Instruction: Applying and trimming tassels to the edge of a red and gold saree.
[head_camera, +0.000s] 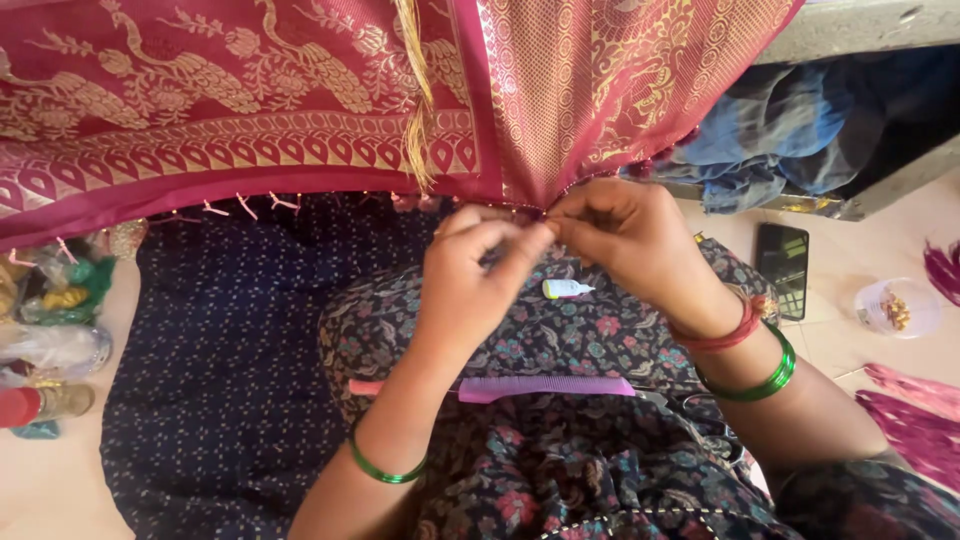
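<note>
Two hands, left hand (470, 275), right hand (625, 240), pinching maroon cloth (300, 100) hem, hem running left-right

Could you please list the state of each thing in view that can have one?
Left hand: pinched shut on the fabric edge.
Right hand: pinched shut on the same edge.
Maroon and gold fabric: hanging draped, edge held at the hands.
Small white bottle: lying on its side on the lap.
Pink comb: lying flat across the lap.
Phone: screen dark, lying on the floor.
Clear cup: lidless, something small inside.
</note>
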